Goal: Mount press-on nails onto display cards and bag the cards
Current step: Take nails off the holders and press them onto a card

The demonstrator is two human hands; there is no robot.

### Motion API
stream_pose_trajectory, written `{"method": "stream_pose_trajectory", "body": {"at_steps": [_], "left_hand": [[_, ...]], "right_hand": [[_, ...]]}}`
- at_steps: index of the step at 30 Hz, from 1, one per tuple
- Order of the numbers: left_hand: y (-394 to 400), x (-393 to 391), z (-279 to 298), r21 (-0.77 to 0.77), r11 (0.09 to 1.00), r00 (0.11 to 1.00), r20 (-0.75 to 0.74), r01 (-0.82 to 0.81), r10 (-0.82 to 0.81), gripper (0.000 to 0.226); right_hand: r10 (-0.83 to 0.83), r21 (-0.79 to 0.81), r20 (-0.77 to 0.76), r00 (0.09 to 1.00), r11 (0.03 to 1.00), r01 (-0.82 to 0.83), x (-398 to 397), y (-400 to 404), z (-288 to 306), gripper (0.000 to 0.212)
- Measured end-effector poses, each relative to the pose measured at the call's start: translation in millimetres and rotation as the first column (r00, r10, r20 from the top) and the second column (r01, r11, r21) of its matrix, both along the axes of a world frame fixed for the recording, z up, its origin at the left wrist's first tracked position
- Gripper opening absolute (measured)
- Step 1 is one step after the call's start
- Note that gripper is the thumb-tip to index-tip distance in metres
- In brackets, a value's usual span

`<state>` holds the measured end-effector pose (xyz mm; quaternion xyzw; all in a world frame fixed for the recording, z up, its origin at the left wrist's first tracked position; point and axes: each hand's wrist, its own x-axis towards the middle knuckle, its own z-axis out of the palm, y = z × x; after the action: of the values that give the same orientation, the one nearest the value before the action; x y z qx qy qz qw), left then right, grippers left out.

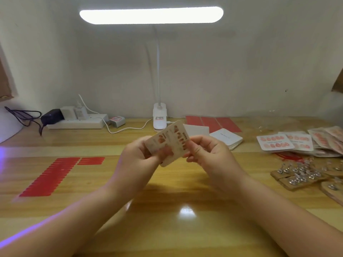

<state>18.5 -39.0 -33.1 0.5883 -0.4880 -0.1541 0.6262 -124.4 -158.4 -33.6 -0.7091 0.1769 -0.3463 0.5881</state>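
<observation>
Far left on the wooden table [170,184] lay a sheet of red adhesive tabs [50,176], rows partly used, flat and well apart from the hands. Behind it, against the wall, sat a white power strip [78,122] with a black adapter [52,116] and a small white bottle [80,112] standing at it. The left hand [136,158] was raised above the table centre, fingers closed on the lower left edge of a display card [168,143], thumb on its face. The card was tilted, off the table, with pinkish-red nails on it; motion blur hid how many. The right hand [207,151] gripped the card's right edge, thumb and fingers pinched together on it. Behind the card stood the clamp base of a lit white desk lamp [159,116], its light bar overhead. Right of the lamp lay red sheets [213,123] flat by the wall, and nearer, a stack of blank white cards [227,138]. Farther right, finished cards with nails [274,142] lay overlapping in a loose pile, some apparently in clear bags. In front of that pile, wooden boards holding silvery nail pieces [298,176] rested near the table's right edge.
</observation>
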Motion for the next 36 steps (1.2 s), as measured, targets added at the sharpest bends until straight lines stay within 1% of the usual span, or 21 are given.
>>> {"method": "stream_pose_trajectory", "body": {"at_steps": [2,3,4,5,6,7,8,9,10,13,16,19,25,26,27,29,30,32,33,34,36], "left_hand": [[5,0,3,-0.102,0.988,0.98,0.152,-0.115,0.13,0.005],[8,2,5,-0.163,0.974,0.937,0.287,-0.159,0.201,0.003],[10,6,6,-0.231,0.954,0.837,0.47,-0.191,0.281,0.005],[11,10,6,-0.294,0.933,0.666,0.656,-0.206,0.354,0.007],[13,14,5,-0.35,0.913,0.454,0.792,-0.21,0.408,0.007],[13,16,5,-0.396,0.894,0.259,0.859,-0.211,0.442,0.008],[14,16,4,-0.433,0.877,0.12,0.878,-0.208,0.462,0.011],[14,16,3,-0.463,0.865,0.044,0.876,-0.193,0.48,0.015],[13,14,3,-0.488,0.857,0.01,0.868,-0.165,0.496,0.016],[11,17,1,-0.506,0.849,-0.011,0.86,-0.15,0.51,0.019],[9,19,-3,-0.515,0.826,0.004,0.848,-0.229,0.529,0.045],[6,14,-4,-0.513,0.815,0.123,0.821,-0.269,0.558,0.063],[8,10,-4,-0.344,0.886,0.369,0.815,-0.312,0.446,0.07],[9,10,-2,-0.327,0.887,0.375,0.816,-0.326,0.439,0.068],[8,13,2,-0.314,0.878,0.337,0.834,-0.361,0.437,0.065],[9,31,22,-0.227,0.825,0.214,0.899,-0.517,0.381,0.05],[11,48,35,-0.1,0.777,0.25,0.915,-0.622,0.318,0.038],[21,87,59,0.256,0.66,0.483,0.856,-0.706,0.184,0.016],[28,106,63,0.385,0.624,0.578,0.805,-0.68,0.133,0.018],[35,123,62,0.45,0.595,0.612,0.786,-0.666,0.092,0.018],[45,143,53,0.443,0.48,0.501,0.866,-0.757,-0.008,0.006]], "right_hand": [[-0.028,0.053,-0.001,1.0,0.998,0.028,4,7,-4,0.033],[-0.022,0.121,0.009,1.0,0.992,0.021,5,10,-6,0.038],[0.011,0.213,0.036,0.999,0.977,-0.018,6,13,-6,0.044],[0.055,0.296,0.068,0.996,0.952,-0.073,7,15,-5,0.047],[0.1,0.343,0.099,0.99,0.931,-0.128,6,18,-4,0.048],[0.136,0.345,0.118,0.984,0.923,-0.169,6,20,-3,0.045],[0.154,0.325,0.129,0.98,0.927,-0.189,6,22,-2,0.038],[0.151,0.301,0.131,0.98,0.936,-0.185,6,23,-1,0.027],[0.129,0.282,0.129,0.983,0.946,-0.161,6,24,0,0.017],[0.012,0.199,0.088,0.996,0.98,-0.029,4,19,2,0.01],[-0.075,0.087,0.049,0.996,0.994,0.071,1,14,5,0.009],[-0.123,-0.006,0.034,0.992,0.992,0.123,-1,12,9,0.013],[-0.155,-0.102,0.056,0.986,0.982,0.16,-3,9,11,0.016],[-0.158,-0.102,0.06,0.986,0.981,0.164,-3,8,11,0.015],[-0.16,-0.098,0.065,0.985,0.981,0.166,-4,7,11,0.015],[-0.15,-0.088,0.066,0.987,0.984,0.155,-4,6,10,0.015],[-0.135,-0.084,0.061,0.989,0.987,0.14,-4,7,8,0.016],[-0.1,-0.076,0.038,0.994,0.992,0.103,-2,9,1,0.017],[-0.087,-0.076,0.017,0.996,0.993,0.088,-1,11,-3,0.018],[-0.076,-0.08,-0.009,0.997,0.994,0.075,0,13,-8,0.019],[-0.062,-0.089,-0.06,0.996,0.994,0.056,3,16,-16,0.019]]}}
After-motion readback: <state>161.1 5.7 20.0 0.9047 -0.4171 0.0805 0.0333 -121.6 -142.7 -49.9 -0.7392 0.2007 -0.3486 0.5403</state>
